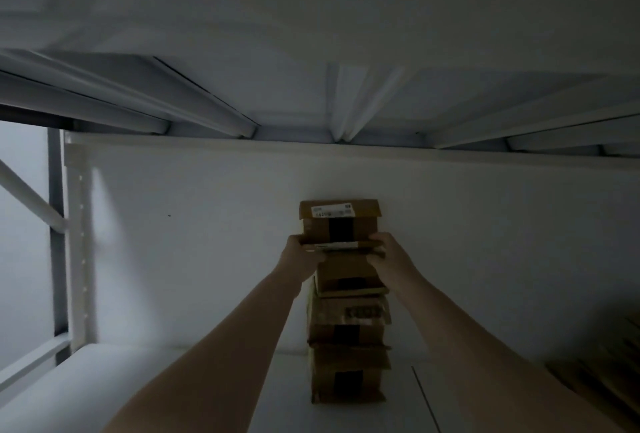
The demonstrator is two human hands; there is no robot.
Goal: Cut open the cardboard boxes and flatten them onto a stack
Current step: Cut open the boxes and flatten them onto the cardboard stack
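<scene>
A tall stack of small brown cardboard boxes (348, 328) stands on a white shelf (173, 384) against the white back wall. The top box (341, 221) carries a white label and a strip of dark tape. Both my arms reach up to it. My left hand (300, 258) grips its lower left edge and my right hand (387, 256) grips its lower right edge, right where it meets the box beneath. The scene is dim and slightly blurred.
A white shelf underside with ribs (311, 93) hangs low above the stack. A metal upright with a diagonal brace (57, 225) stands at the left. Flat brown cardboard (602, 373) lies at the right edge of the shelf.
</scene>
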